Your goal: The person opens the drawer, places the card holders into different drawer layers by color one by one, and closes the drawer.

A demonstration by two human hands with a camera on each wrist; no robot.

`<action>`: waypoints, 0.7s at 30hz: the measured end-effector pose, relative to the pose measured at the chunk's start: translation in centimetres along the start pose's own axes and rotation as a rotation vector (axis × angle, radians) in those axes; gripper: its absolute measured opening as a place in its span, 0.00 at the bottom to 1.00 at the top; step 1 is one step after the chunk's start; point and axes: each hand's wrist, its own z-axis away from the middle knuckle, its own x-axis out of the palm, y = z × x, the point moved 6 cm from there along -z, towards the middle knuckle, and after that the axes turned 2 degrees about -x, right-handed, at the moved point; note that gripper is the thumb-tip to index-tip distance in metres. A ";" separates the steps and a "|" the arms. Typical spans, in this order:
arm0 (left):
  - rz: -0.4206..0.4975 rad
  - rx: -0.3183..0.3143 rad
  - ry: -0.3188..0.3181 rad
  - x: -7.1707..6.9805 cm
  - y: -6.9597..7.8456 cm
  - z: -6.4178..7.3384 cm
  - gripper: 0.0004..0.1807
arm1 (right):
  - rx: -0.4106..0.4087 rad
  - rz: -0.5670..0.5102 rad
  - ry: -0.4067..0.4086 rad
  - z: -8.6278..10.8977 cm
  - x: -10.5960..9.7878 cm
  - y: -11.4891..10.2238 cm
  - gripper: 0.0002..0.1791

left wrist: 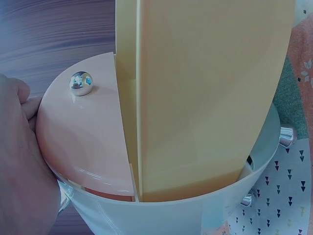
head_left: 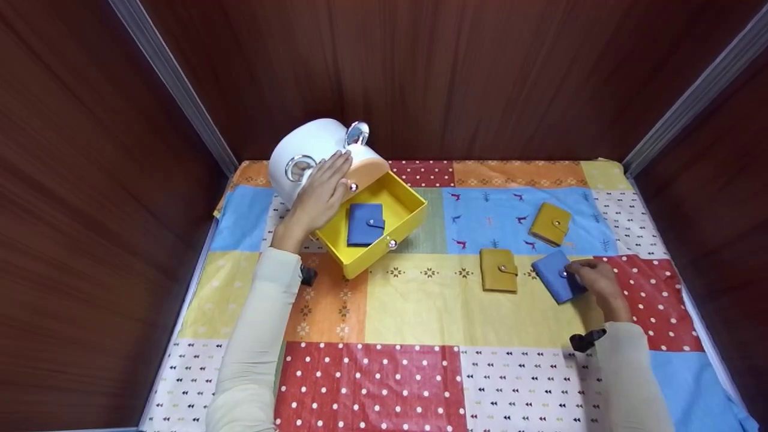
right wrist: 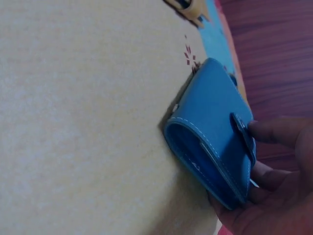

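Observation:
My left hand [head_left: 324,189] lies with straight fingers on top of a white rounded drawer box [head_left: 309,141] with silver ring-shaped ears. Below its peach upper front [left wrist: 88,132], a yellow drawer [head_left: 384,249] is pulled out. A blue snap wallet [head_left: 363,225] lies inside that drawer. At the right, my right hand [head_left: 600,285] pinches another blue wallet [right wrist: 210,127] by its snap-tab side, thumb on the tab and fingers under the edge. In the right wrist view this wallet stands tilted, its open end showing.
Two mustard-yellow wallets, one in front [head_left: 498,270] and one farther back [head_left: 550,224], lie left of and behind the held wallet. A patchwork cloth [head_left: 414,306] covers the table. Brown wood-grain panels [head_left: 480,78] rise behind and on both sides, close behind the drawer box.

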 end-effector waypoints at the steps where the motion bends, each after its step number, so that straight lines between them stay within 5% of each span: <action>1: 0.000 0.000 0.000 0.0 0.0 0.0 0.27 | 0.008 -0.011 -0.014 0.1 0.0 0.0 0.35; 12: 0.006 0.001 -0.001 0.0 -0.1 0.1 0.26 | -0.053 -0.029 0.026 -0.2 -0.3 -0.3 0.33; 21: 0.008 0.025 0.008 0.1 -0.1 0.0 0.26 | -0.017 -0.049 0.080 -0.2 -0.3 -1.0 0.28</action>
